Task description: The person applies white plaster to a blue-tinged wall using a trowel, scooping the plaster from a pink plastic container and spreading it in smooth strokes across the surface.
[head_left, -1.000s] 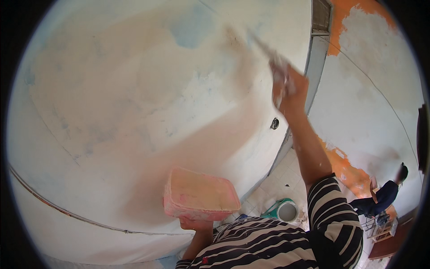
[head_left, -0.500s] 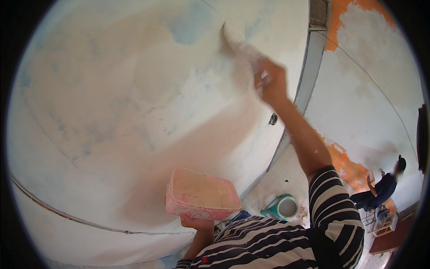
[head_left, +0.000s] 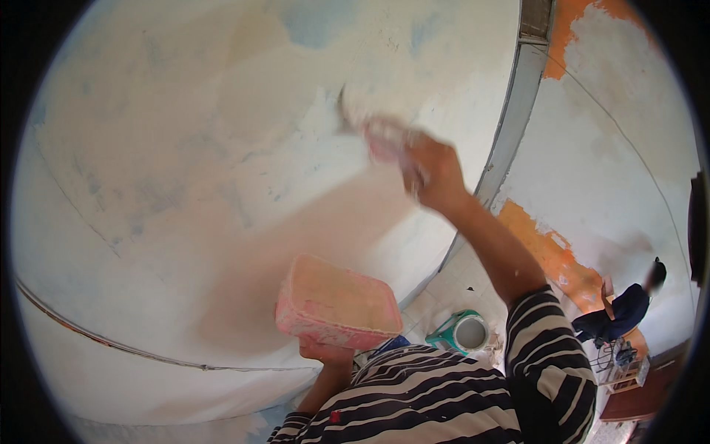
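Note:
My right hand [head_left: 436, 169] is raised and closed around the handle of what looks like a putty knife [head_left: 353, 117], smeared by motion. Its thin blade is at the pale, patchy wall [head_left: 170, 140], which shows beige and bluish smears. Lower down, my left hand [head_left: 325, 351] supports a pink rectangular tub [head_left: 314, 326] from underneath, with most of its fingers hidden by the tub. Dried pale material coats the tub's rim and sides, and a beige layer shows inside.
A green-and-white bucket [head_left: 446, 331] stands on the tiled floor beyond my body. Farther right, a person in dark clothes [head_left: 625, 314] is near a wall with orange patches [head_left: 543, 240]. A cable [head_left: 203, 367] runs along the lower wall, and a grey frame [head_left: 510, 111] edges it.
My right hand and the putty knife have moved down and left along the wall. The tub in my left hand sits slightly higher in the picture.

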The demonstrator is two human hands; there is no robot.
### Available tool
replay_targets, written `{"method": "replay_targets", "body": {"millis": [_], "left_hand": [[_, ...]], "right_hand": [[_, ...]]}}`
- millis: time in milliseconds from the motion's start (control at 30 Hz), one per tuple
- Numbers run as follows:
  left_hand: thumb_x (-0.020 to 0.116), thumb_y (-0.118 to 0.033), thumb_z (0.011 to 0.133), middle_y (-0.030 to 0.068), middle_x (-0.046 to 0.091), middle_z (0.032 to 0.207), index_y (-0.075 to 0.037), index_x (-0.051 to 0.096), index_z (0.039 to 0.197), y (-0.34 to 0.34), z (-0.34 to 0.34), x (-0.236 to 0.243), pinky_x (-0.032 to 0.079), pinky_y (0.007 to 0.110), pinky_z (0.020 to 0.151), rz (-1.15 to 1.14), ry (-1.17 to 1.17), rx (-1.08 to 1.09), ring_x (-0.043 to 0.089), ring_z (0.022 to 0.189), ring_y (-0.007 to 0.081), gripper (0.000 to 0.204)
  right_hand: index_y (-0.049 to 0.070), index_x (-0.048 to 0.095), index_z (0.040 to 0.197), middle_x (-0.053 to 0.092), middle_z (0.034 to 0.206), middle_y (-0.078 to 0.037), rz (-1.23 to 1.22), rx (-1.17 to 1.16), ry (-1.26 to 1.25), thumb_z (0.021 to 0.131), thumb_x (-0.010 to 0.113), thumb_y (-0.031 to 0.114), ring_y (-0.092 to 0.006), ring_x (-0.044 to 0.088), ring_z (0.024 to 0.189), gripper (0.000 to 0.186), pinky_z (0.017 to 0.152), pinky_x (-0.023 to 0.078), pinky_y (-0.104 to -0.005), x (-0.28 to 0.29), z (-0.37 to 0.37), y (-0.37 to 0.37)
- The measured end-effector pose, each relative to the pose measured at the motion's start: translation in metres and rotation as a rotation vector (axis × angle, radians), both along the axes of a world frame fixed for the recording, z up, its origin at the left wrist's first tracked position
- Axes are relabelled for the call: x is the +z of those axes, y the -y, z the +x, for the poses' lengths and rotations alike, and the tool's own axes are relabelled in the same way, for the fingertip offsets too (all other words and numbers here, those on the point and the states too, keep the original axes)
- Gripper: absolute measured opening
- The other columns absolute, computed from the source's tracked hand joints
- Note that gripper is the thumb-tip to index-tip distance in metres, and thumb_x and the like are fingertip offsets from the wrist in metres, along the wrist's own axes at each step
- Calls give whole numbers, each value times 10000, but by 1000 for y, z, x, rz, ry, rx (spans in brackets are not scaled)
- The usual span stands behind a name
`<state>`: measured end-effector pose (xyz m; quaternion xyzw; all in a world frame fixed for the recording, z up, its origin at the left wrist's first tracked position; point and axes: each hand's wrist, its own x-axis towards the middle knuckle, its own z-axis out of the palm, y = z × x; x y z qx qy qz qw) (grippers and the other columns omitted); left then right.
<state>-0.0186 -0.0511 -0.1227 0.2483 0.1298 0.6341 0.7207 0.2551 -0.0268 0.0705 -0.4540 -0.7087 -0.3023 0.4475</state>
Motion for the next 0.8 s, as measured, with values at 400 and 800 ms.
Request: {"method": "replay_targets", "body": {"millis": [400, 800], "left_hand": [[353, -579, 862, 113, 437, 1289, -73, 375, 1317, 4, 2, 6, 401, 439, 978, 6, -30, 100, 450, 1180, 293, 681], [360, -576, 872, 93, 441, 1279, -100, 372, 1323, -2, 6, -5, 404, 438, 969, -23, 13, 51, 449, 1178, 278, 657]], "right_hand": [[12, 607, 1109, 622, 896, -179, 9, 0, -72, 701, 458, -138, -310, 565, 692, 459, 637, 456, -228, 19, 21, -2], [71, 631, 985, 632, 1047, -156, -67, -154, -103, 566, 636, -89, -356, 613, 852, 449, 666, 526, -402, 27, 31, -4]]}}
